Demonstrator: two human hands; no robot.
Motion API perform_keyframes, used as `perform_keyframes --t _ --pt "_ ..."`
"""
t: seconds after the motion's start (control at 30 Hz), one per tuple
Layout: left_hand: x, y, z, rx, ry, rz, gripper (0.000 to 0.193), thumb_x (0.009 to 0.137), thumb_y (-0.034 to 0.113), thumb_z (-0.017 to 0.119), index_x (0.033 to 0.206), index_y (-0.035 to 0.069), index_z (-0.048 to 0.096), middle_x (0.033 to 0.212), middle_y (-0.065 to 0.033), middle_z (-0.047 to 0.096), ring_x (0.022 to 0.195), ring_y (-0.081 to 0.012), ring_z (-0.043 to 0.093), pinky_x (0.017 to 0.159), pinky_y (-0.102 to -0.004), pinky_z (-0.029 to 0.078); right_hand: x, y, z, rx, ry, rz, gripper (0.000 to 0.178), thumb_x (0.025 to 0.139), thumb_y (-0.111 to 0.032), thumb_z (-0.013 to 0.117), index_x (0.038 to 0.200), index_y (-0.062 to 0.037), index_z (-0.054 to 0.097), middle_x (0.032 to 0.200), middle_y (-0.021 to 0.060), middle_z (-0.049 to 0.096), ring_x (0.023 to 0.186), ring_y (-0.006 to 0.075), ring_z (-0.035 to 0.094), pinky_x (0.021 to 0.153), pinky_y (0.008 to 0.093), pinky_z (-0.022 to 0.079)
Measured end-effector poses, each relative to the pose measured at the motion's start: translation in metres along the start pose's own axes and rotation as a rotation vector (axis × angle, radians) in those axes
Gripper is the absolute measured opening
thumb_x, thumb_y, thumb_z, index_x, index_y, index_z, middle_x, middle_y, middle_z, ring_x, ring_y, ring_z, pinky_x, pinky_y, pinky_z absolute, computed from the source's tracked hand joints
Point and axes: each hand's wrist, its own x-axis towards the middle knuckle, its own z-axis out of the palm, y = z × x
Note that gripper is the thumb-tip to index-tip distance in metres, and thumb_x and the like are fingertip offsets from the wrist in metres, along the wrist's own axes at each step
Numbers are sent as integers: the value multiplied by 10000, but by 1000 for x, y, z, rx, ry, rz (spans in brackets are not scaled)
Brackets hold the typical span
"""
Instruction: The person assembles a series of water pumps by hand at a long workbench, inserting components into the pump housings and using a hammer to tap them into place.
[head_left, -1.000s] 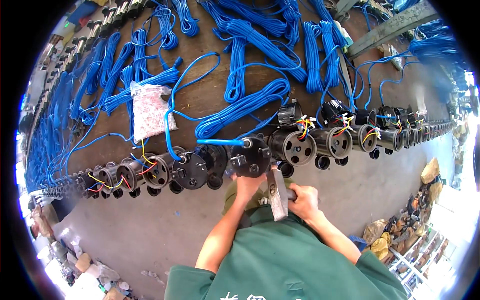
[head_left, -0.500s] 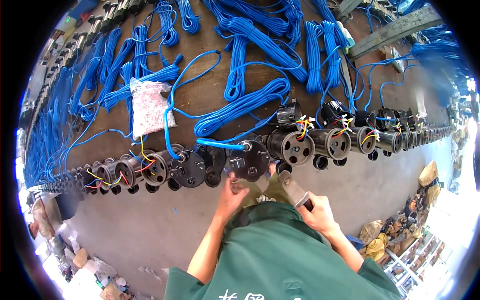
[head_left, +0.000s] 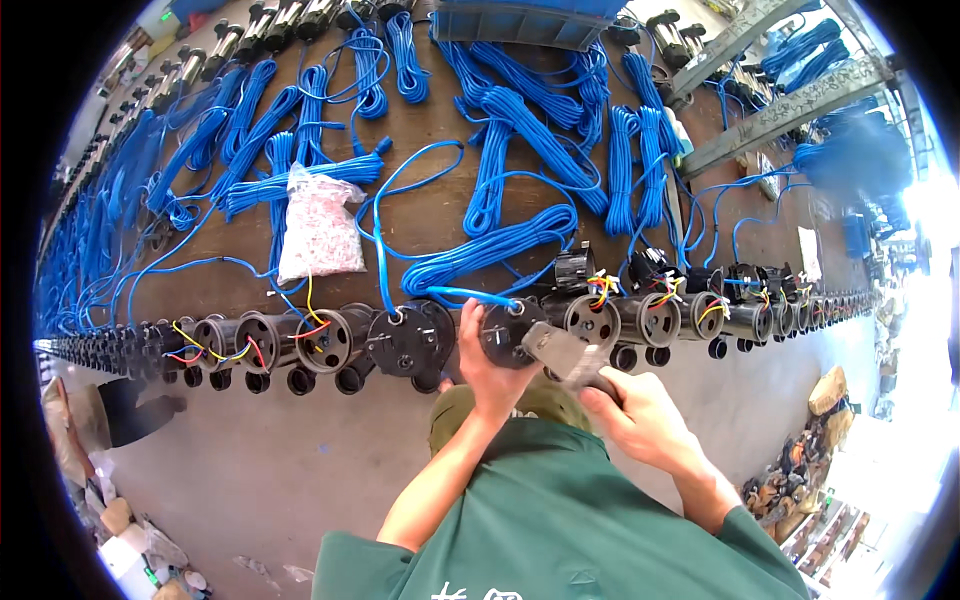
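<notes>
My left hand (head_left: 492,375) grips the left and lower edge of a black round end cap (head_left: 500,335), with its fingers up along the side. A blue cable (head_left: 465,294) enters the cap's top. In my right hand (head_left: 645,420) is a flat, wide metal tool (head_left: 565,352) with a dark handle, its kind unclear. The tool's far end overlaps the cap's right side; whether it touches cannot be told. Just left of my left hand is a second black cap (head_left: 398,343), also with a blue cable.
Open dark cylinders (head_left: 590,322) with coloured wires line the table edge on both sides. Bundled blue cables (head_left: 490,245), a plastic bag of small pinkish pieces (head_left: 322,228) and a blue crate (head_left: 530,30) lie beyond. A metal frame (head_left: 790,112) stands at the right.
My left hand has risen to the cap and taken hold of it. My right hand has brought the metal tool up and left over the cap. A blue crate has come into view.
</notes>
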Motion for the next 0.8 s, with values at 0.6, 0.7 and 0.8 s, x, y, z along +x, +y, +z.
perform_keyframes --t 0.6,0.7,0.8 --pt "-19 66 21 209 153 426 795 821 299 884 1410 -7 446 1388 -210 503 1276 -382 515 1116 -513 418 -37 237 -93 -261 739 89 379 878 -414 812 943 -55 707 720 117 674 678 274 629 616 421 507" --pt "23 101 85 268 -141 442 384 874 172 787 1163 4 597 1164 -178 615 1104 -384 584 988 -497 472 -28 300 -137 -408 794 70 497 842 -519 825 907 -54 665 769 173 721 737 384 716 667 475 541" --pt "86 81 159 544 -413 16 303 909 217 732 1071 -31 670 1093 -220 688 1047 -400 644 916 -481 523 -9 320 -161 -415 710 -1 501 831 -494 836 918 -39 647 786 161 698 747 387 690 675 465 520"
